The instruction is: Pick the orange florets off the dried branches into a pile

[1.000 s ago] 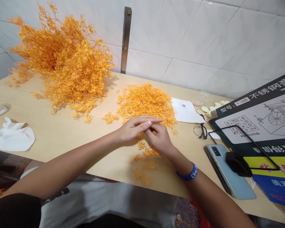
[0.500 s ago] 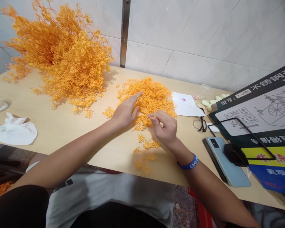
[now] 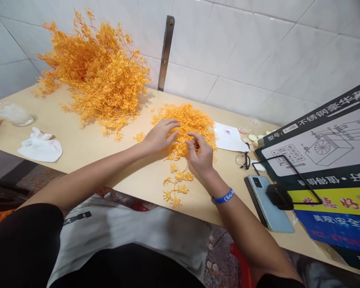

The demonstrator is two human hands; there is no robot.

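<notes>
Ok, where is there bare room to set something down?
Bare tabletop lies between the white tissue, the big orange bunch and the left forearm. A narrower patch lies between the right hand, the glasses and the phone. Crowded: around the orange pile, and at the phone and printed panel.

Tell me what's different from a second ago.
The hands have come apart: the left hand moved left and away from the body, over the pile of orange flowers; the right hand is at the pile's near right side. Whether anything was let go can't be told. The camera's view shifted. The big orange bunch, phone and glasses stayed put.
</notes>
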